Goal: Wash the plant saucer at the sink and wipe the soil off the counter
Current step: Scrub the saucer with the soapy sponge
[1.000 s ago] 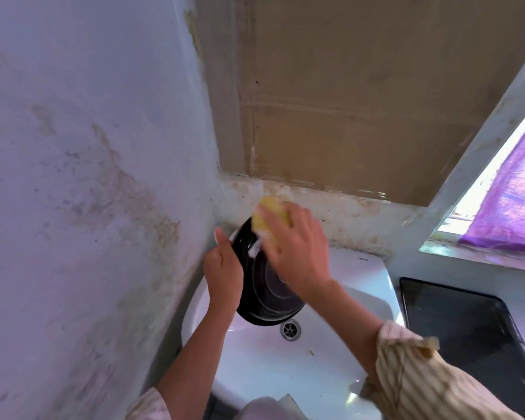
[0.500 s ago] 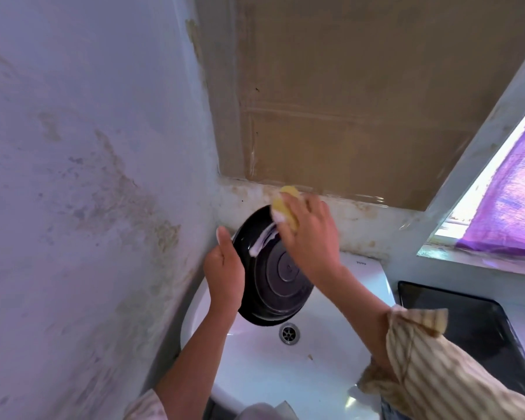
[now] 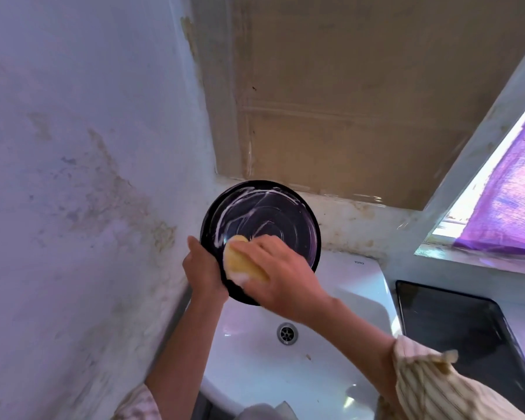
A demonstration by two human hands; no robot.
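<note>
- Single head-worn view, wide-angle, looking forward and down from above the sink [image 3: 361, 286].
- Set close, both hands near frame centre: left hand [image 3: 202, 268], right hand [image 3: 281, 277].
- Faces the wall corner [image 3: 206, 153], window [image 3: 497, 183] at right edge.

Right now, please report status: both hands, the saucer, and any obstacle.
Left hand grips black saucer at its rim, held tilted over the sink. Right hand presses yellow sponge on its soapy face. No obstacle seen.
</note>
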